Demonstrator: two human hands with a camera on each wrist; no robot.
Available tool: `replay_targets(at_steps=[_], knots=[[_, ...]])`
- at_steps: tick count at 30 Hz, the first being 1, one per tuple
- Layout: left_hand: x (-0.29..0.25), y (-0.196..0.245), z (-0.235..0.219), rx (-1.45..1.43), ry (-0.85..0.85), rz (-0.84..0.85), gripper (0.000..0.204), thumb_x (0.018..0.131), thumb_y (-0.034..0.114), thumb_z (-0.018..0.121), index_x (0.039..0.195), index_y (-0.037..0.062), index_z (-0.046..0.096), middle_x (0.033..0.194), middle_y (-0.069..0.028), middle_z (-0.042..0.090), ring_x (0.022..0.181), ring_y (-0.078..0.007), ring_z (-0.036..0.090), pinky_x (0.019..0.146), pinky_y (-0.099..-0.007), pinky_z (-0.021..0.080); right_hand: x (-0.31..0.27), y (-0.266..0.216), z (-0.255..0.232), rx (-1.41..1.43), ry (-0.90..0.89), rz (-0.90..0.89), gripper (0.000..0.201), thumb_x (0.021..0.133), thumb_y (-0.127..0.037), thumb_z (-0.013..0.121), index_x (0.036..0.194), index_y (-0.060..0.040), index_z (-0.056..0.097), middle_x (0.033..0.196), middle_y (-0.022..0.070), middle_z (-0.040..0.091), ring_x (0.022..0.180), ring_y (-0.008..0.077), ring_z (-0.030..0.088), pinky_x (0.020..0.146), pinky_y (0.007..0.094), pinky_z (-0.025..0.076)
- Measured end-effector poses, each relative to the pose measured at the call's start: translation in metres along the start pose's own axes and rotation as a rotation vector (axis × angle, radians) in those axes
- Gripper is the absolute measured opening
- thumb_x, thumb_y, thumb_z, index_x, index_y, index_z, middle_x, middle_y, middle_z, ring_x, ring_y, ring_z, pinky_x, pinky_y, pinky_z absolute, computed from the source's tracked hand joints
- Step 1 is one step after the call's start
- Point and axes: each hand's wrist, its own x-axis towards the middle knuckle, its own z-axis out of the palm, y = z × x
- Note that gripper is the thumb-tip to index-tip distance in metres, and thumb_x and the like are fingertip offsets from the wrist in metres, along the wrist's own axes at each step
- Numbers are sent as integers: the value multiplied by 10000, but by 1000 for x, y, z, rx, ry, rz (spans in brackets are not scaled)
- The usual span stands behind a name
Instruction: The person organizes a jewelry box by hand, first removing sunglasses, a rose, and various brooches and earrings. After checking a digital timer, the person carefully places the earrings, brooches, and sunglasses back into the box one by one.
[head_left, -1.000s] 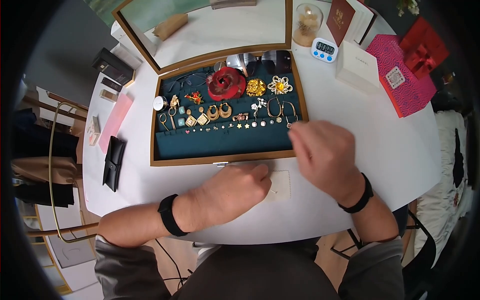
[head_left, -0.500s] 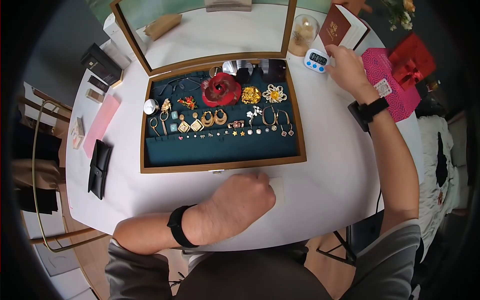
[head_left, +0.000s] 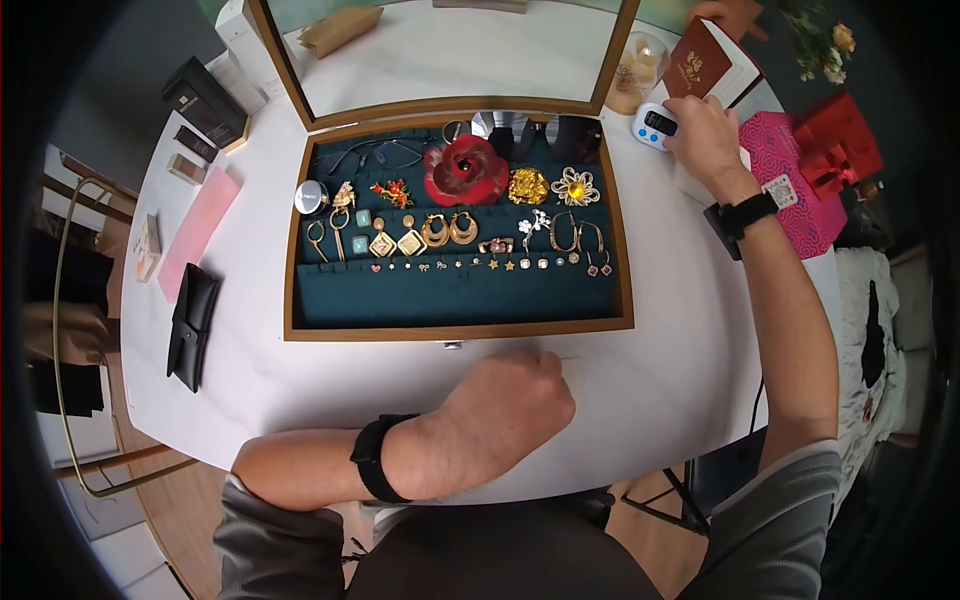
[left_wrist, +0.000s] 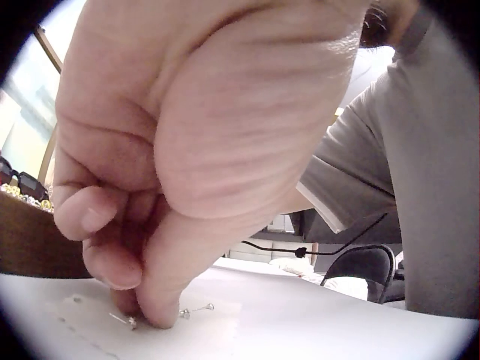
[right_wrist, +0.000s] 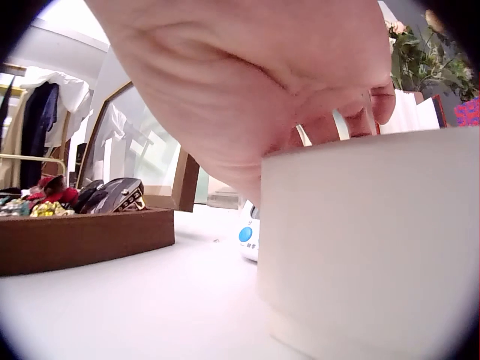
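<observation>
At the near edge of the white counter (head_left: 250,380), a person's left hand (head_left: 505,405) is curled down onto a small pale card (left_wrist: 187,319), its fingertips (left_wrist: 154,311) pinning a thin metal pin (left_wrist: 196,308) against the card — the wrist view shows the pin lying right at the thumb tip, touching the card. Behind that hand sits the open wooden jewellery tray (head_left: 300,330), its dark lining set with rows of earrings (head_left: 450,228), brooches and a red fabric rose (head_left: 465,168) (the hinged lid stands up at the back). Further right, the right hand (head_left: 705,135) reaches across a white box (right_wrist: 375,240) to the small white timer (head_left: 655,125) at the counter's far side; its fingers curve over the timer, though whether they actually clasp it cannot be made out. The step in hand appears to be holding the card steady while the timer is handled — next, by this reading, the right hand would need to come back to the card.
</observation>
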Motion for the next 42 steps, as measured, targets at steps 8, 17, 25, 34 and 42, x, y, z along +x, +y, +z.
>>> replay_targets(at_steps=[8, 17, 25, 34, 42], knots=[[0, -2, -1, -12, -13, 25, 112, 702, 11, 797, 783, -12, 723, 854, -112, 637, 767, -231, 712, 639, -332, 601, 1, 2, 4, -44, 51, -43, 462, 790, -135, 910, 1242, -137, 810, 1151, 99, 777, 1217, 320, 659, 1017, 496, 471], [1, -2, -5, 1, -42, 31, 115, 719, 8, 804, 800, -18, 727, 857, -112, 641, 783, -226, 703, 645, -322, 598, 10, 8, -2, 23, -20, -8, 429, 782, -192, 931, 1197, -124, 844, 1083, 133, 804, 1173, 312, 682, 1027, 495, 465], [0, -5, -5, -2, -17, 51, 98, 718, 18, 805, 801, -4, 756, 866, -115, 667, 792, -228, 714, 653, -323, 600, -2, 12, -3, 75, 109, -61, 405, 813, -195, 913, 1194, -85, 832, 1079, 126, 802, 1177, 326, 678, 1028, 489, 472], [-1, -10, -2, -19, -1, 108, 77, 743, 32, 744, 793, 0, 694, 861, -118, 642, 806, -254, 707, 678, -345, 590, -83, -43, -34, 269, 355, -205, 219, 873, -173, 847, 1052, -55, 804, 940, 111, 764, 981, 325, 693, 915, 473, 479], [0, -13, -3, -15, 3, 117, 85, 756, 38, 734, 791, -7, 672, 865, -133, 642, 805, -272, 712, 678, -376, 589, -128, -87, -54, 311, 208, -304, 158, 937, -172, 762, 823, -73, 714, 771, 96, 689, 821, 298, 646, 826, 444, 444]])
